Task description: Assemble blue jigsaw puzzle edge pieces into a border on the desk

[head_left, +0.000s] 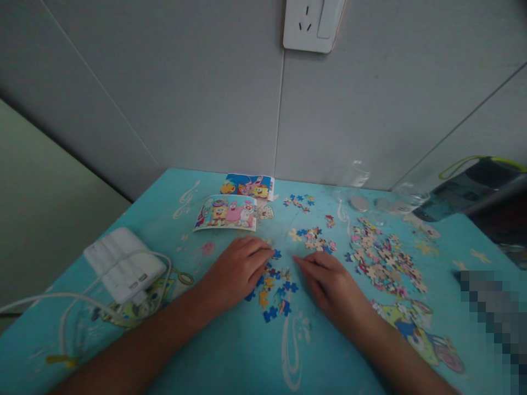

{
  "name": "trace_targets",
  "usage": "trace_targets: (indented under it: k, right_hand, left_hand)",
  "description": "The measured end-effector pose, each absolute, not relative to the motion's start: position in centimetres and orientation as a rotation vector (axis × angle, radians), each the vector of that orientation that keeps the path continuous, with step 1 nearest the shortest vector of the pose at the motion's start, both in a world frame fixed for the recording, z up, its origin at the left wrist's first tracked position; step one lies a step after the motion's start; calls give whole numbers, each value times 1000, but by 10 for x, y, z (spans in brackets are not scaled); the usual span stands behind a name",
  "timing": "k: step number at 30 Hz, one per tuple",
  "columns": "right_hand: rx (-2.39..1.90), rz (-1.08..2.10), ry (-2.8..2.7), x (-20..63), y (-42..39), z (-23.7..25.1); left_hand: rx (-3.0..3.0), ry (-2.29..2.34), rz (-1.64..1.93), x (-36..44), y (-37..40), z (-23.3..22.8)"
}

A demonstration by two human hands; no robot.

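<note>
Blue puzzle pieces are pressed flat between left hand and right hand, nothing gripped; most loose pieces are left unjoined.

A home: cartoon tablecloth, jigsaw pieces, wall socket above the table
</note>
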State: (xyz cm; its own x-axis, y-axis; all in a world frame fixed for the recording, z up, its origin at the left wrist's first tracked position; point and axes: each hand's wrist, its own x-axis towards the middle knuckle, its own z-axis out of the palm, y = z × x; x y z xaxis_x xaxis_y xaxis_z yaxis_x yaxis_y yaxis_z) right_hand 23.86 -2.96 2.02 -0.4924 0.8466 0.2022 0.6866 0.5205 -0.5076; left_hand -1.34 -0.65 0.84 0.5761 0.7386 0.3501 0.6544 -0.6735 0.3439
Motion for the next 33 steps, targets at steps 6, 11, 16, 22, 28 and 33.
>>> trace_targets:
  k: [6, 11, 16, 22, 28, 33]
  right_hand:
    - [-1721, 155, -2099, 276, -8, 23]
    - [-1855, 83, -2050, 285, -3, 25]
    - [-1719, 132, -2194, 273, -7, 21]
    - [-1697, 112, -2267, 266, -9, 16]
    - [-1640, 105, -2272, 267, -10, 19]
    - [-1604, 335, -2124, 264, -11, 25]
  left_hand:
    - [2722, 902, 580, -8, -16, 15]
    - [2760, 837, 551, -8, -16, 14]
    - [2733, 907, 632, -10, -12, 12]
    - [2702, 926, 689, -10, -11, 12]
    - [2694, 923, 695, -9, -10, 11]
    - [2697, 924, 670, -9, -12, 11]
